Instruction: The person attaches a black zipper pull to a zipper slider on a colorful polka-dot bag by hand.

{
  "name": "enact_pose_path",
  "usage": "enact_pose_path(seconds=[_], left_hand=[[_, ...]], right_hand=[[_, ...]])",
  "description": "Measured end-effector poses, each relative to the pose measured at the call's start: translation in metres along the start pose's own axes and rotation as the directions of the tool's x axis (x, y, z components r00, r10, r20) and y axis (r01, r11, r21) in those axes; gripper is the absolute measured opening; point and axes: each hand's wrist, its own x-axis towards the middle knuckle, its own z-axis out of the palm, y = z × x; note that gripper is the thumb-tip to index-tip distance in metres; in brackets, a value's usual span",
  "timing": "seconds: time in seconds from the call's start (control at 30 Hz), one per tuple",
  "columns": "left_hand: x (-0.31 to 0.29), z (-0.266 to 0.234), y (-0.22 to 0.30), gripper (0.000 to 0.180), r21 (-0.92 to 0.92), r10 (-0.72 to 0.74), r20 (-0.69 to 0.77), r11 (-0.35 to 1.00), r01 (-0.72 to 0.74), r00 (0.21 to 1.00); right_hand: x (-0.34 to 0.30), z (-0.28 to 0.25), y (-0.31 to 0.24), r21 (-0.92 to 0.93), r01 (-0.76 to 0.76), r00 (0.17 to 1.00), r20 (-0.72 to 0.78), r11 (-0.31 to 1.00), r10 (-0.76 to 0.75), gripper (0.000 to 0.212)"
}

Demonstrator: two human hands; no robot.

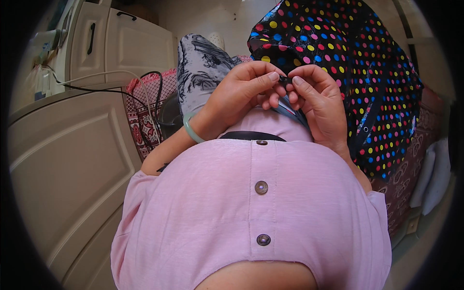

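Note:
Both hands meet over my lap, fingertips almost together. My left hand (245,89), with a pale green bangle (192,128) at its wrist, is closed in a pinch. My right hand (323,99) is closed in a pinch facing it. Between the two sets of fingertips sits a small black piece (284,79), mostly covered by fingers, so its kind does not show. Just beneath my right fingers lies something grey-blue with a white part (289,107). A shiny black sheet or bag with coloured dots (372,92) spreads to the right, beside my right hand.
Beige cabinets (72,174) with black handles stand along the left. White and black cables (108,72) run from the left toward the red patterned seat cover (140,99). A pale rolled or folded thing (435,169) lies at the far right.

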Motion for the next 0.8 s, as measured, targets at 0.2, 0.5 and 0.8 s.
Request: enact_pose_path(seconds=[0.2, 0.5, 0.8], left_hand=[[0.002, -0.006, -0.003, 0.021, -0.016, -0.022, -0.01, 1.0, 0.022, 1.0], [0.002, -0.01, -0.003, 0.02, -0.092, -0.049, 0.001, 0.995, 0.048, 0.999], [0.002, -0.015, -0.004, 0.018, -0.179, -0.074, 0.001, 0.981, 0.073, 0.997]], right_hand=[[0.001, 0.001, 0.0, 0.012, -0.002, 1.0, 0.021, 1.0, 0.001, 0.009], [0.007, 0.0, 0.003, 0.027, 0.044, 0.999, 0.009, 0.999, -0.045, 0.011], [0.001, 0.006, -0.003, -0.213, 0.105, 0.994, 0.03, 0.971, -0.1, 0.023]])
